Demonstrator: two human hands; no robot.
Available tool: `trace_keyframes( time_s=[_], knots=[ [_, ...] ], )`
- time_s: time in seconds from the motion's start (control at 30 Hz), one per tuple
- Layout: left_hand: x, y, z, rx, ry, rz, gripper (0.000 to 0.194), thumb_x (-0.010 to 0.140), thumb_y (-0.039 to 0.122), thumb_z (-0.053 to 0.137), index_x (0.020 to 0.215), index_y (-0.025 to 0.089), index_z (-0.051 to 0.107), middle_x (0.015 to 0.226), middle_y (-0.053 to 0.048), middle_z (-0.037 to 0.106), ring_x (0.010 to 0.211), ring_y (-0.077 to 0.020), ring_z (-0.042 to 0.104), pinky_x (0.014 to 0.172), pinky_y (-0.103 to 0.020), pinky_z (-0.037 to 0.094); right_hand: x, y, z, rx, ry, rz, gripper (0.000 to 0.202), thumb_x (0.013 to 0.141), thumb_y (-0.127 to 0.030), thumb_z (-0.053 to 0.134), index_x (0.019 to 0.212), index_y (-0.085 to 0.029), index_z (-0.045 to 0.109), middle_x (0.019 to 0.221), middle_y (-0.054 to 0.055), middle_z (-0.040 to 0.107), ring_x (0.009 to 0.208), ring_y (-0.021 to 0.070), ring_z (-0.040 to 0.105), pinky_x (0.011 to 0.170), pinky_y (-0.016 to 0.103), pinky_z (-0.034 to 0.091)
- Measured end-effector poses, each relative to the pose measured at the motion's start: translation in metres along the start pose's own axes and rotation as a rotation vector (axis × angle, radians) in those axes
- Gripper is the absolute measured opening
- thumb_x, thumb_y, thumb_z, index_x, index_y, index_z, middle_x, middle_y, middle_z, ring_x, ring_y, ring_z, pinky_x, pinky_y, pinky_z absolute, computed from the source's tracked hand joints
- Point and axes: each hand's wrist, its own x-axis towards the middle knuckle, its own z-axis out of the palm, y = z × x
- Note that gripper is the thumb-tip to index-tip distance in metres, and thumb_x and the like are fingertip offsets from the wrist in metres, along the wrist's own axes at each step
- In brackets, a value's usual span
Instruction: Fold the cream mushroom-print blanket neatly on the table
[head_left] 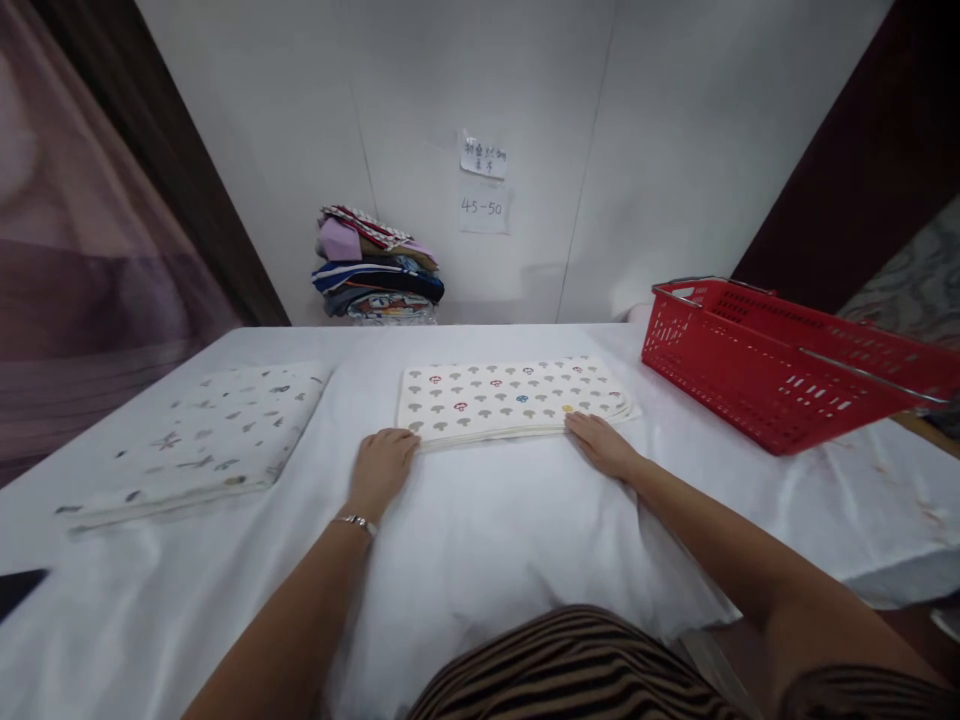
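Note:
A white cloth with grey, red and blue mushroom prints (pixel 514 393) lies folded into a long flat rectangle on the white-covered table (pixel 480 520). My left hand (pixel 384 462) rests at its near left corner, fingertips touching the edge. Near the right end of the front edge, my right hand (pixel 600 443) lies flat with its fingertips on the fabric. Neither hand grips anything. To the left is another folded white cloth with scattered prints (pixel 217 435), touched by neither hand.
A red plastic basket (pixel 757 370) stands on the right. Several folded fabrics (pixel 379 270) are piled at the back left, against the wall. Two paper notes hang on the wall (pixel 660 130). A pinkish curtain (pixel 82 200) hangs at far left.

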Motion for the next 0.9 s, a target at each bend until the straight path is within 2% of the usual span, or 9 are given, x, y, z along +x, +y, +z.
trace_keyframes(
  time_s=[0.13,0.23,0.33,0.43,0.53,0.63,0.73,0.9],
  knots=[
    [0.004,-0.004,-0.002,-0.081,-0.048,-0.061,0.032,0.085,0.031,0.041,0.096,0.025,0.071,0.110,-0.004,0.067,0.108,-0.0223,0.055,0.096,-0.035,0.041,0.003,0.003,-0.005,0.048,0.034,0.019,0.049,0.093,-0.027,0.027,0.140,-0.023,0.041,0.146,0.003,0.038,0.137,0.0180,0.029,0.113,0.041,0.021],
    [0.009,-0.003,-0.004,-0.138,-0.081,-0.116,0.034,0.084,0.038,0.041,0.090,0.023,0.071,0.108,-0.004,0.068,0.106,-0.0229,0.056,0.096,-0.034,0.041,0.006,0.017,-0.009,0.022,0.090,0.127,0.048,0.095,-0.031,0.027,0.140,-0.021,0.041,0.147,0.005,0.036,0.139,0.0201,0.024,0.113,0.043,0.018],
    [0.014,0.001,-0.007,-0.141,-0.082,-0.181,0.041,0.085,0.044,0.037,0.080,0.022,0.070,0.102,-0.006,0.069,0.098,-0.0231,0.058,0.092,-0.034,0.043,0.002,0.036,-0.007,-0.003,0.077,0.230,0.050,0.095,-0.036,0.031,0.139,-0.016,0.042,0.147,0.009,0.035,0.139,0.0225,0.024,0.112,0.043,0.018],
    [0.022,0.007,-0.010,-0.112,-0.088,-0.258,0.041,0.084,0.045,0.037,0.072,0.020,0.068,0.095,-0.008,0.069,0.090,-0.0236,0.060,0.085,-0.034,0.045,-0.003,0.048,-0.005,0.042,0.050,0.221,0.049,0.094,-0.039,0.033,0.137,-0.018,0.044,0.146,0.009,0.037,0.137,0.0223,0.027,0.112,0.043,0.019],
    [0.033,0.009,-0.013,-0.105,-0.145,-0.363,0.042,0.081,0.049,0.041,0.070,0.019,0.067,0.090,-0.009,0.069,0.085,-0.0254,0.062,0.075,-0.034,0.046,0.003,0.055,-0.012,0.111,0.075,0.220,0.047,0.096,-0.039,0.027,0.135,-0.020,0.047,0.143,0.008,0.042,0.136,0.0214,0.030,0.110,0.040,0.023],
    [0.045,0.006,-0.012,-0.109,-0.121,-0.480,0.044,0.078,0.052,0.045,0.088,0.017,0.069,0.100,-0.013,0.067,0.088,-0.0277,0.062,0.071,-0.035,0.048,0.018,0.067,-0.022,0.076,0.098,0.321,0.049,0.096,-0.037,0.027,0.138,-0.015,0.042,0.147,0.010,0.035,0.138,0.0223,0.025,0.111,0.039,0.021],
    [0.053,0.000,-0.005,-0.065,-0.103,-0.565,0.058,0.077,0.053,0.047,0.114,0.010,0.060,0.114,-0.018,0.062,0.097,-0.0320,0.060,0.075,-0.039,0.049,0.028,0.083,-0.023,0.026,0.045,0.435,0.051,0.095,-0.037,0.032,0.138,-0.012,0.040,0.150,0.014,0.027,0.139,0.0251,0.020,0.110,0.042,0.022],
    [0.052,-0.010,0.003,-0.087,-0.156,-0.566,0.061,0.080,0.049,0.045,0.124,0.007,0.052,0.112,-0.019,0.063,0.102,-0.0332,0.059,0.081,-0.043,0.049,0.024,0.098,-0.013,0.033,-0.031,0.503,0.054,0.094,-0.041,0.031,0.140,-0.013,0.037,0.153,0.012,0.021,0.141,0.0256,0.014,0.109,0.044,0.022]
  ],
)
